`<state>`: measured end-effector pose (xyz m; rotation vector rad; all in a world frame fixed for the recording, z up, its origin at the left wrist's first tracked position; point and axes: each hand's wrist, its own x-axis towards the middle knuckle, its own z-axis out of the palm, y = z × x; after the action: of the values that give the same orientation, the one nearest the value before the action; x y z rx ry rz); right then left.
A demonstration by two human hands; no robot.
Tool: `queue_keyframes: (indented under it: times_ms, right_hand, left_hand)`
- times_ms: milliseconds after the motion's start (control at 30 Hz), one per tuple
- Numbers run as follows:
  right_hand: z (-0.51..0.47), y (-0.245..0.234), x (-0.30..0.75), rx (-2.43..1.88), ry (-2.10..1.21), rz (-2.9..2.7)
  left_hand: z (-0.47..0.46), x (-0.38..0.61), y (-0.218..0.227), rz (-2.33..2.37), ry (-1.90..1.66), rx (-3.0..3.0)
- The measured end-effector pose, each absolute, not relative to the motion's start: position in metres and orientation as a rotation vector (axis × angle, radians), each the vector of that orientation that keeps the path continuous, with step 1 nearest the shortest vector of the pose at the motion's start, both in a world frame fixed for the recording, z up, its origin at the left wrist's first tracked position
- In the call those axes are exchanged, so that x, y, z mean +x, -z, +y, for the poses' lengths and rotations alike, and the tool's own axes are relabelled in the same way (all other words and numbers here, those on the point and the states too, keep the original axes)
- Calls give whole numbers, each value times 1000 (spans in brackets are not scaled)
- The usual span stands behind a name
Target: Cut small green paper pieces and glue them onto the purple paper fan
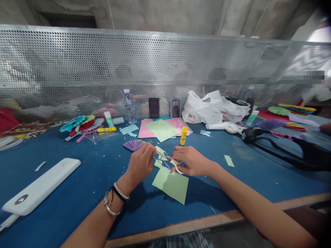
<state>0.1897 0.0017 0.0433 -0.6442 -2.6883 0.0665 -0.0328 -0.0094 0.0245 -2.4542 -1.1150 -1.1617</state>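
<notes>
My left hand [141, 163] is closed in a pinch on a small strip of light green paper [159, 150] over the blue table [77, 193]. My right hand [192, 160] grips a pair of white-handled scissors [171, 161], blades pointing left toward the strip. Beneath both hands lies a light green paper sheet [172, 184] with small offcuts around it. A purple folded paper fan [132, 145] lies just beyond my left hand. A yellow glue stick [183, 135] stands upright behind my right hand.
A white power bank [41, 186] lies at the left. Pink and green sheets [160, 129], a water bottle [129, 106], finished paper fans [82, 125] and a white plastic bag [207, 106] sit toward the back by a perforated metal screen. A black strap [284, 148] lies on the right.
</notes>
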Motion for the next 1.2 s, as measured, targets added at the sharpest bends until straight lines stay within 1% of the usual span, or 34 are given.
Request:
queue_keyframes:
  times_ms: [400,833,1200]
  right_hand:
    - [2,-42,191,-634,-10,-2669]
    - [2,-41,190,-635,52,-2634]
    - [1,-42,191,-654,-7,-2669]
  left_hand:
    - [-9,-32,-22,-1148,1156,-2422]
    - [-11,-30,-24,-1173,1273,-2418]
    - [-10,-31,-22,-1110,1225,-2437]
